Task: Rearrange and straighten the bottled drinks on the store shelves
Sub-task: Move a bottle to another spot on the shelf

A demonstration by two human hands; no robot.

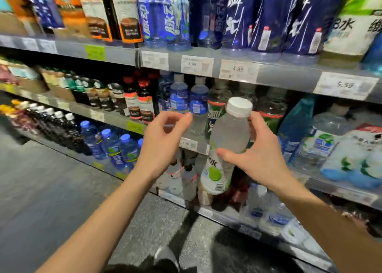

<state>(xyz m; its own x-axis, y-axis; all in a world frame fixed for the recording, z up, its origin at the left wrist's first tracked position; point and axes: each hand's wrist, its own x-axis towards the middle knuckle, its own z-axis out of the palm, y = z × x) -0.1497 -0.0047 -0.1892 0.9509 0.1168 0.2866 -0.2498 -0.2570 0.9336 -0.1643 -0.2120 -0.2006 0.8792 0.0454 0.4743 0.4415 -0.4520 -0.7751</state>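
Observation:
My right hand (260,152) grips a cloudy drink bottle (227,140) with a white cap and a green-and-white label, held slightly tilted in front of the middle shelf (194,144). To its left, my left hand (165,140) hovers with fingers loosely curled and nothing in it. Behind that hand stand two blue-labelled water bottles (189,103) on the middle shelf. Clear bottles with green-and-red labels (217,109) stand just behind the held bottle.
The upper shelf (237,70) carries dark blue bottles and price tags. Dark coffee bottles (136,101) fill the middle shelf's left part, large water jugs (322,140) its right part. Lower shelves hold blue-capped bottles (115,146). Grey floor lies at the left.

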